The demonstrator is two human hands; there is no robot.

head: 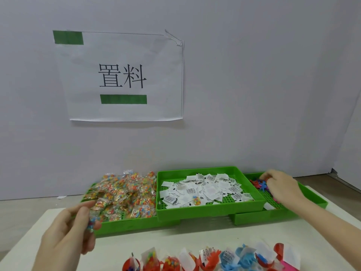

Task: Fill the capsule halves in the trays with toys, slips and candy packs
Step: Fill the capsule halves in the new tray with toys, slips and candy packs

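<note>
Notably, the left hand (68, 229) pinched a candy pack (91, 223) just in front of the heaped candy tray (125, 222). The right hand (281, 185) curled over toys (259, 183) in the far right tray (281, 213); its grip could not be confirmed. Between both hands sat the slip tray (207, 211). Filled capsule halves (211, 259) lined the surface (175, 241) nearest the person.

1. We count three green trays (210, 213) side by side on the desk (175, 243).
2. We see one paper sign (125, 75) on the wall, with two green bars on it.
3. We count two hands: left (68, 229) and right (281, 185).
4. One stray candy pack (196, 200) lies among the slips (205, 189); the heaps are too many to count.
</note>
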